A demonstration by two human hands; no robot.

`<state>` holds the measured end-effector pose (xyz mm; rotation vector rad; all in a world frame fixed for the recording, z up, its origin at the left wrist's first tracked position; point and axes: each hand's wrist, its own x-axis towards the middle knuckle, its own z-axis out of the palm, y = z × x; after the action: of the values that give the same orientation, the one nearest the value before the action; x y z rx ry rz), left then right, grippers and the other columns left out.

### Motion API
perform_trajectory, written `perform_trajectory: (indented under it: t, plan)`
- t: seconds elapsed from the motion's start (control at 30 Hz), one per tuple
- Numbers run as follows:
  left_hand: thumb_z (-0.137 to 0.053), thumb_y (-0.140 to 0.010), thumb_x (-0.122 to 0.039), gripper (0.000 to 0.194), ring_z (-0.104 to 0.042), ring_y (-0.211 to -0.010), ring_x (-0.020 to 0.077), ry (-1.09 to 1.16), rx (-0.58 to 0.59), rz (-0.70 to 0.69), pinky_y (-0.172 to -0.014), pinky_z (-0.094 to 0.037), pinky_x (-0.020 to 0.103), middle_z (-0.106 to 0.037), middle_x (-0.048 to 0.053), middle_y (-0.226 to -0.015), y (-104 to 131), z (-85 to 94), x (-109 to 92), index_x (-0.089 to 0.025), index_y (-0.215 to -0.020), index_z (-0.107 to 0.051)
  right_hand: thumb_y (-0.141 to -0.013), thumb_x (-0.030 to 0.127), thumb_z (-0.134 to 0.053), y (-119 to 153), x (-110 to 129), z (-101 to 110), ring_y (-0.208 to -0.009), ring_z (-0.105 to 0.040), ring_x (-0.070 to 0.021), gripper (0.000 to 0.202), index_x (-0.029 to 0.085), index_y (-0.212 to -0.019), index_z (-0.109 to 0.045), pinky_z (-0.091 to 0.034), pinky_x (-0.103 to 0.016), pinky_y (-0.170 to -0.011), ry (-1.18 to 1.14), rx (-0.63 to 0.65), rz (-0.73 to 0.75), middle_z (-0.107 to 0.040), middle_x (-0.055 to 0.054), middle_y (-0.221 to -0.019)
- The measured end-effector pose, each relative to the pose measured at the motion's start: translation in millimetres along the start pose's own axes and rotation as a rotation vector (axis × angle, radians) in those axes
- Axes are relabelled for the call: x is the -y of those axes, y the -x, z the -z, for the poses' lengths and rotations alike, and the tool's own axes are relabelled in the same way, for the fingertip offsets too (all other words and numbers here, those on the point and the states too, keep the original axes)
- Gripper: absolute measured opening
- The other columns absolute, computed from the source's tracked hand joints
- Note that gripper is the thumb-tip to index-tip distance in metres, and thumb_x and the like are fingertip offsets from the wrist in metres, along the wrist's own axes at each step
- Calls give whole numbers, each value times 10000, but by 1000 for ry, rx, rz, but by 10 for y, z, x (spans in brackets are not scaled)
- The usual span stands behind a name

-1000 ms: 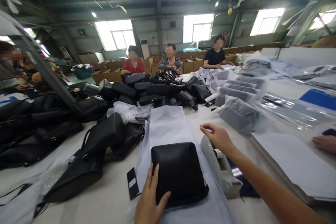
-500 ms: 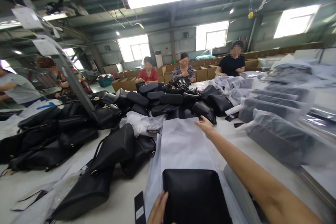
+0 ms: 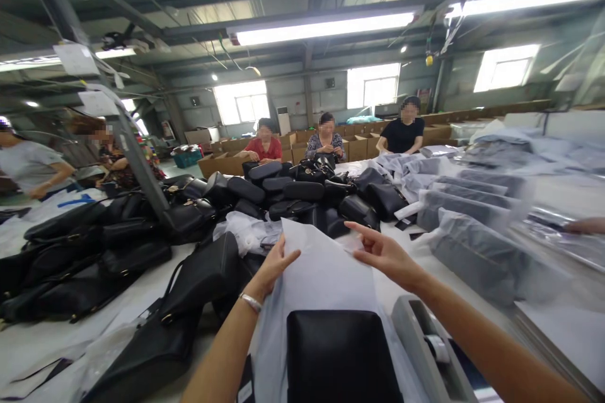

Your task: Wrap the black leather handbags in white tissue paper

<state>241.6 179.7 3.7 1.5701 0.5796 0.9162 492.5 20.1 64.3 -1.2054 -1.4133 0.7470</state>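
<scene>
Left hand (image 3: 273,266) and right hand (image 3: 385,255) pinching far corners of white wrapping sheet (image 3: 321,277); black bag (image 3: 341,356) at 6 o'clock, sheet's long axis 12-to-6

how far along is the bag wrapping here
Done, it seems: a row of wrapped bags lies along the right side of the table. In hand: a black bag lies on a white sheet, and the left hand and right hand grip its far edge. Left: a heap of unwrapped black bags fills the left and middle.
</scene>
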Motion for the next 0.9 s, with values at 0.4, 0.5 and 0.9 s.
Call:
perform_trajectory:
  t: [0.4, 0.5, 0.9]
  plan:
    - [-731, -818, -307, 434, -670, -869, 187, -386, 139, -3, -844, -521, 297, -709, 35, -923, 1982, 20, -419, -239, -1241, -663, -851, 273, -699, 1657, 173, 83, -1005, -665, -222, 590, 247, -1414, -522, -464, -429, -1019, 34, 324, -150, -688, -42, -932]
    - [-683, -835, -219, 187, -678, -903, 193, -509, 195, -85, -829, -531, 283, -708, 56, -963, 2283, -35, -297, -263, -994, -771, -866, 274, -663, 1974, 86, -30, -1000, -667, -219, 517, 247, -1374, -572, -481, -395, -1000, 203, 370, -163, -705, -45, -943]
    - [-446, -812, -122, 398, -435, -1395, 246, -707, 58, -49, -1155, -343, 459, -503, 33, -1485, 2609, 19, 38, -287, -968, -772, -920, 368, -587, 2492, -133, -233, -1023, -681, -248, 321, 278, -1211, -690, -516, -375, -954, 469, 101, -105, -733, -67, -1093]
